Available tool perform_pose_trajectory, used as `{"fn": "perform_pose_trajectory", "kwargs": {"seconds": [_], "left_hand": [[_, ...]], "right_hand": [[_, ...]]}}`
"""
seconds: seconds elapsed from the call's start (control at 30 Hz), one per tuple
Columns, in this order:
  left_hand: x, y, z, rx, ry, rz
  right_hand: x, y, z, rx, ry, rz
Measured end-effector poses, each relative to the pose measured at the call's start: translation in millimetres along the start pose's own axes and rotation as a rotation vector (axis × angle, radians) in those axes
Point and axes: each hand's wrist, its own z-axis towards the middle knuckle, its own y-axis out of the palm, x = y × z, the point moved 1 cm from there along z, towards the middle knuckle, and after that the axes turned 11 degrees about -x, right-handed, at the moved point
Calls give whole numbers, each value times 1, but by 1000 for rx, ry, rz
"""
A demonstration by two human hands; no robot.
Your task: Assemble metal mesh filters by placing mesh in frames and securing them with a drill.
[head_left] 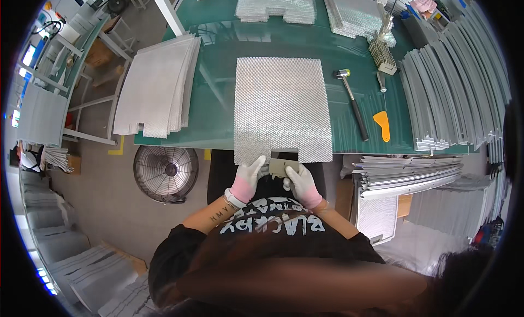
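Your left hand (248,178) pinching mesh sheet (284,104) at near edge, left of notch, thumb on top. Your right hand (303,186) gripping small olive-grey block (278,167) at notch. Sheet flat on green table (215,107), near edge overhanging toward you. Hammer (354,103), yellow scraper (383,126) right of sheet; stacked panels (155,87) left.

Centred on the surface (215,117), a mesh panel (281,104); to its left, a sheet stack (155,87); to its right, a hammer (355,107), a scraper (382,127), then a panel row (453,90).
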Motion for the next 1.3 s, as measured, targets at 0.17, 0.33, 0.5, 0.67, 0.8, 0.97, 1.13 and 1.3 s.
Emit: {"fn": "perform_pose_trajectory", "kwargs": {"seconds": [0.17, 0.33, 0.5, 0.67, 0.8, 0.97, 1.13, 1.3], "left_hand": [[4, 18, -3, 46, -55, 44], [7, 19, 4, -86, -163, 365], [-1, 6, 9, -107, -169, 392], [-5, 8, 7, -151, -140, 159], [11, 9, 0, -323, -314, 55], [93, 19, 24, -1150, -616, 729], [127, 64, 120, -727, 792, 2108], [61, 96, 85, -613, 577, 2093]], "right_hand": [[-6, -5, 3, 55, 5, -279], [0, 1, 9, 163, -122, -255], [0, -5, 4, 395, -173, 39], [5, -4, 6, 363, -217, 205], [6, -10, 5, 290, -204, 119], [10, -8, 7, -113, 15, -267], [23, -13, 18, 134, -210, -394], [8, -23, -6, 584, -538, -137]]}}
